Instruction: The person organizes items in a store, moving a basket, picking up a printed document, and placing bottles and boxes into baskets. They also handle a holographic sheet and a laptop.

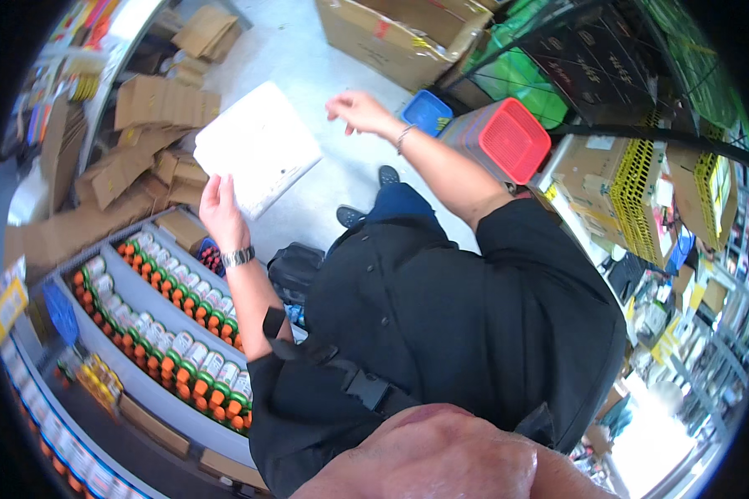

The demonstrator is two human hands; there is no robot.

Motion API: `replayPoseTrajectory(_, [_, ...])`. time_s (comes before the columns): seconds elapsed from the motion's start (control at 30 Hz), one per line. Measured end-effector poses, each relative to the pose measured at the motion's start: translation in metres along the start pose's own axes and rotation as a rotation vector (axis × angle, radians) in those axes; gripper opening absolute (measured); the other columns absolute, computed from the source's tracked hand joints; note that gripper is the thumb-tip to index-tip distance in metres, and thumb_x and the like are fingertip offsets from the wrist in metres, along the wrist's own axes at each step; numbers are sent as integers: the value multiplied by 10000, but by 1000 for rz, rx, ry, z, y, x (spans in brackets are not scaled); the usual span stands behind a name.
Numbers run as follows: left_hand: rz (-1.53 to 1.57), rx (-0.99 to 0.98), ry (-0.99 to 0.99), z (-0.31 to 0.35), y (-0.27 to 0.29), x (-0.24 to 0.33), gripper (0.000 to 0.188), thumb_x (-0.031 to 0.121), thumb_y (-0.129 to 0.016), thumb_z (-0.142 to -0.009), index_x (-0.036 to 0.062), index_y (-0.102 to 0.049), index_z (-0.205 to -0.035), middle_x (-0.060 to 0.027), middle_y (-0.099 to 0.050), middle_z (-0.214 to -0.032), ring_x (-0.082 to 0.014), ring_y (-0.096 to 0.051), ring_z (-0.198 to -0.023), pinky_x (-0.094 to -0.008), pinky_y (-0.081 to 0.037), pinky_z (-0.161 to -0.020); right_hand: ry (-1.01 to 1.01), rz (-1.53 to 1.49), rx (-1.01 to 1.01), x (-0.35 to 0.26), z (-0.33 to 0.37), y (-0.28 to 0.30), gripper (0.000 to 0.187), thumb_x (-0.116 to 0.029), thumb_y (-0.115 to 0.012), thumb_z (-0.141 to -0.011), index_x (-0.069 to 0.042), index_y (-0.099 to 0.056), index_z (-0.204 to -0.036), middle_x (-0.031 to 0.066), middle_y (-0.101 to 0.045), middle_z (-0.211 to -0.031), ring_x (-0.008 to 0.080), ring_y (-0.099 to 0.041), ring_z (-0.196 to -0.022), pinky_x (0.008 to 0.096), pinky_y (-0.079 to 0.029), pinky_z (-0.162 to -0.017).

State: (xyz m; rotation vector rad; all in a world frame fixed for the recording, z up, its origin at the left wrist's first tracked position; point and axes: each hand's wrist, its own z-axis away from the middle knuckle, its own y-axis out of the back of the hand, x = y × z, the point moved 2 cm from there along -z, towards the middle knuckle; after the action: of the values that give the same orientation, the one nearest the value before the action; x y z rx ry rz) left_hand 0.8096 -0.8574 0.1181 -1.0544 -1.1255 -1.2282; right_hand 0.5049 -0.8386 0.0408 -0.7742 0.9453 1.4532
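Note:
My left hand (223, 209) grips the lower left edge of a white, flat, squarish package (258, 150). Its bright face is washed out, with a few small dark marks, so I cannot tell whether it is a box or a bag. The package is held out in front of me above the floor. My right hand (359, 113) is off to the right of it, not touching it. Its fingers are loosely bent and apart, with nothing visible in them.
On the left, shelves hold rows of orange-capped bottles (183, 358), with folded cardboard (162, 108) beyond. A large carton (408, 50) stands ahead. Stacked baskets (516, 141), red on top, and a blue bin (427, 112) are at right. A black bag (295, 270) lies near my left side.

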Motion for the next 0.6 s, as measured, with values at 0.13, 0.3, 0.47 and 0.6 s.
replayPoseTrajectory(0.13, [-132, -26, 130, 3, -30, -32, 311, 69, -613, -893, -100, -552, -1147, -106, -635, -1056, -126, -590, -946, -246, -466, -838, 84, 340, 209, 120, -1, 30, 325, -312, -610, -814, -79, -644, -1038, 128, -669, -971, 299, -634, -901, 396, -501, -793])
replayPoseTrajectory(0.3, [-156, -81, 201, 5, -78, -37, 312, 80, -639, -882, -96, -558, -1126, -105, -641, -1017, -124, -597, -916, -243, -476, -819, -52, 624, 571, 176, 78, 122, 434, -250, -638, -760, -102, -565, -1161, 146, -560, -1166, 314, -538, -1097, 405, -451, -922])
replayPoseTrajectory(0.47, [-163, -163, 164, -3, -132, -19, 320, 90, -638, -885, -92, -560, -1136, -108, -643, -1013, -127, -603, -910, -242, -479, -813, -871, 727, 992, 304, 170, 226, 687, -410, -662, -739, 0, -451, -1249, 190, -495, -1246, 311, -452, -1200, 408, -402, -1001])
replayPoseTrajectory(0.6, [-165, -225, 171, -4, -152, -19, 305, 101, -634, -890, -86, -577, -1124, -118, -647, -1025, -130, -604, -919, -240, -477, -816, -1223, 158, 1198, 346, 217, 251, 648, -341, -654, -776, 19, -415, -1258, 253, -517, -1245, 355, -508, -1180, 420, -424, -989])
